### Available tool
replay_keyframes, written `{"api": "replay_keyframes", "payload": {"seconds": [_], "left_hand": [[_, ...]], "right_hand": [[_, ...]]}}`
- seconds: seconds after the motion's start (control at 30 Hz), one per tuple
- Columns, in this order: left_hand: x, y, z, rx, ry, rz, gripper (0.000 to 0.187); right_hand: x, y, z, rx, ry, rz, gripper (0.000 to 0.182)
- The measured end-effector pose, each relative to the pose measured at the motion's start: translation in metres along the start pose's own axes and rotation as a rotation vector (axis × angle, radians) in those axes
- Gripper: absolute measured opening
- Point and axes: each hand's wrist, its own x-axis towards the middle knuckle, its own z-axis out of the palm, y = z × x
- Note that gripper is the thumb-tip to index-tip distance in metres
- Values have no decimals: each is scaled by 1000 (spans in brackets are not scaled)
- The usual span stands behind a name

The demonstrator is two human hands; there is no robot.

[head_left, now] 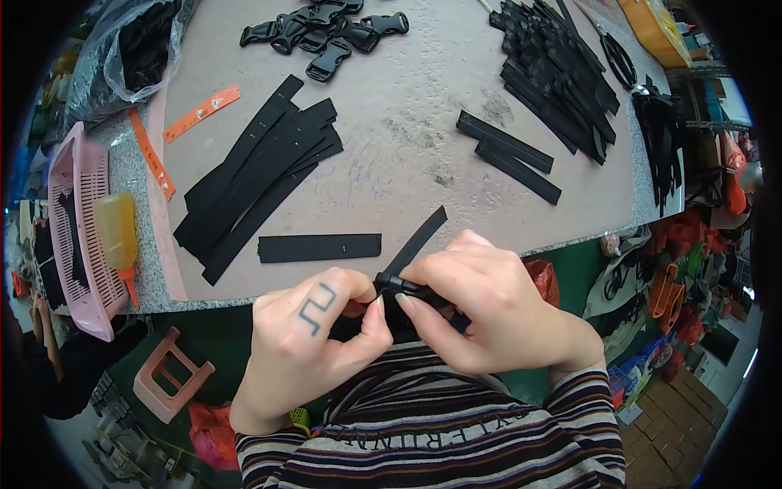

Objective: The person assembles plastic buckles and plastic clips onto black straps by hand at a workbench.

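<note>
At the table's near edge, my left hand (314, 326) and my right hand (485, 301) meet, thumbs and forefingers pinched round a small black plastic buckle (393, 283). A black webbing strap (417, 239) runs up and right from the buckle onto the table. The strap's lower part is hidden behind my fingers. Just beyond my left hand lies a single flat black strip (319, 247). A fanned stack of black strips (252, 179) rests farther left. Two more black strips (509, 157) lie beyond my right hand.
Black side-release buckles (328, 59) are heaped at the back, with a large pile of black straps (558, 77) at back right beside scissors (617, 61). On the left are orange strips (202, 112), a pink basket (87, 236) and a yellow bottle (116, 232).
</note>
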Motion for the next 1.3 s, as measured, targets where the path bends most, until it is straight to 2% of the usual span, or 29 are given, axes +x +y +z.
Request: {"api": "replay_keyframes", "payload": {"seconds": [0.17,0.2,0.33,0.43,0.57,0.73,0.77,0.83,0.9,0.97,1.03,1.1,1.17,1.2,1.3], "left_hand": [[1,8,-9,3,-69,-95,18],[1,7,-9,-105,-88,-121,21],[-1,-7,-17,-361,-138,-163,36],[2,-14,-19,-306,-178,-65,35],[5,-23,-20,-555,-143,79,28],[-2,-19,-18,-402,-67,35,31],[-2,-20,-25,-288,0,132,31],[-2,-22,-42,-56,126,312,32],[3,-40,-53,-310,-90,369,34],[6,-49,-63,-797,-658,-92,29],[1,-46,-69,-954,-821,-97,24],[-5,-47,-56,-1045,-771,52,22],[-11,-52,-27,-1058,-493,348,22],[-16,-46,-32,-1119,-473,249,21],[-18,-48,-26,-1198,-347,281,19]], "right_hand": [[-4,-4,11,-231,-2,-127,19],[-3,-3,10,-208,42,-151,22],[0,-7,-1,-170,3,-131,23],[5,-13,0,-175,-19,-139,21],[14,-17,-6,-103,22,-107,17],[22,-35,-9,-241,9,-110,15],[23,-39,-10,-250,-1,-93,16],[29,-44,-25,-189,-163,-144,17],[36,-48,-38,-65,-365,-207,17],[40,-51,-41,16,-431,-185,16],[45,-52,-38,109,-461,-132,16],[47,-51,-29,163,-443,-112,11],[45,-53,-21,293,-420,-15,8],[45,-54,-16,360,-371,11,7],[42,-52,-5,506,-242,66,8]]}}
